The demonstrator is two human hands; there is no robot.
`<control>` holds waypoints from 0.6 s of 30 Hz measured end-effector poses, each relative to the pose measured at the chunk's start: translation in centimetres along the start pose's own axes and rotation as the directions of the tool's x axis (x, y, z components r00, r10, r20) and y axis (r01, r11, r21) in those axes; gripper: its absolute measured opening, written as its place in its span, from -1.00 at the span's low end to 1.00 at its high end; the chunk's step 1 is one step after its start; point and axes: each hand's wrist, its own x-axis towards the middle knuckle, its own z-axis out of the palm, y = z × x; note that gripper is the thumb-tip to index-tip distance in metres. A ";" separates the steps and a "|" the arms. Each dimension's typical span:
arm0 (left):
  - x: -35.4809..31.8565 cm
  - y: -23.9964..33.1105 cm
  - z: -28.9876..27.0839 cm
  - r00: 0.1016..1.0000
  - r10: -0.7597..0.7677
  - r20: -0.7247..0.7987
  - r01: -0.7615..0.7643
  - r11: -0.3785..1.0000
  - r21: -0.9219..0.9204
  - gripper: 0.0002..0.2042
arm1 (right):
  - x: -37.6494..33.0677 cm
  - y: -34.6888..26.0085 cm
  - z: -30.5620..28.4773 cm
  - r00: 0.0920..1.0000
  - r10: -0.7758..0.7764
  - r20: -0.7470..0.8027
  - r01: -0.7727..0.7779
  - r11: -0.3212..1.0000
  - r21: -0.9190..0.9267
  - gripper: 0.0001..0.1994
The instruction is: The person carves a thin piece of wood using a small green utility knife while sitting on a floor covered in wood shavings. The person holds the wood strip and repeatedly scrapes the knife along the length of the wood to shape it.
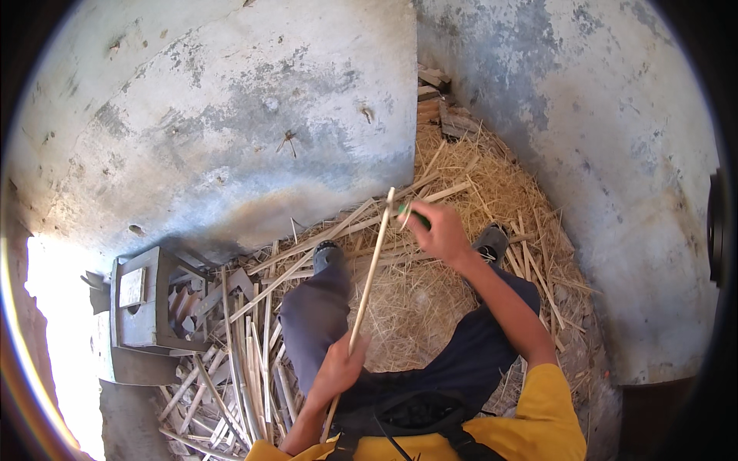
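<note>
Seated person working a long thin cane (369, 280). The left hand (338, 367) grips its lower part, fingers closed around it; the cane runs up and away to the right hand (440, 230), whose fingers close on a green-handled tool (413, 217) at the upper end, above the straw (415, 307).

- Your left hand (338, 367) sits low and close to your body, above your left thigh, its fingers curled shut around what it holds, back of the hand toward the camera.
- Your left forearm is bare and rises from the lower edge, bent at the elbow near your waist.
- Your right hand (440, 230) is stretched well forward, past your knees, its fingers closed in a fist-like grip.
- Your right arm reaches out almost straight, bare from the yellow sleeve at the shoulder to the wrist.
- Your hands are well apart, the right higher in view than the left.
</note>
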 end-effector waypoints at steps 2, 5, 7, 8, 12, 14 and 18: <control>-1.1 -1.3 0.1 0.999 0.019 0.035 -0.020 1.000 0.012 -0.73 | 2.1 1.1 -2.3 0.961 0.272 -0.043 -0.269 0.961 0.068 -0.61; -1.9 -1.7 -0.2 0.994 -0.096 0.060 0.102 0.991 -0.088 -0.69 | 2.8 3.3 -5.0 0.900 0.421 -0.116 -0.420 0.907 0.035 -0.50; -1.1 -2.7 -1.2 0.963 -0.150 0.223 0.228 0.894 -0.384 -0.65 | 2.4 4.4 -5.6 0.906 0.414 -0.084 -0.420 0.904 -0.082 -0.39; -0.8 -2.9 -1.6 0.939 -0.152 0.308 0.298 0.807 -0.510 -0.61 | 1.8 4.5 -5.0 0.903 0.429 -0.038 -0.429 0.903 0.002 -0.37; 0.7 -1.0 -2.8 0.829 0.008 0.559 0.460 0.559 -0.690 -0.54 | 0.6 0.8 -3.0 0.783 0.524 0.336 -0.622 0.650 0.437 -0.71; 1.4 -2.0 -2.8 0.768 0.075 0.636 0.530 0.481 -0.698 -0.59 | 0.2 -1.8 -2.1 0.809 0.394 0.436 -0.584 0.469 0.662 -0.77; 2.9 -2.2 -1.9 0.673 0.186 0.715 0.608 0.411 -0.679 -0.66 | -0.5 -2.5 -0.7 0.820 0.395 0.414 -0.531 0.257 0.807 -0.73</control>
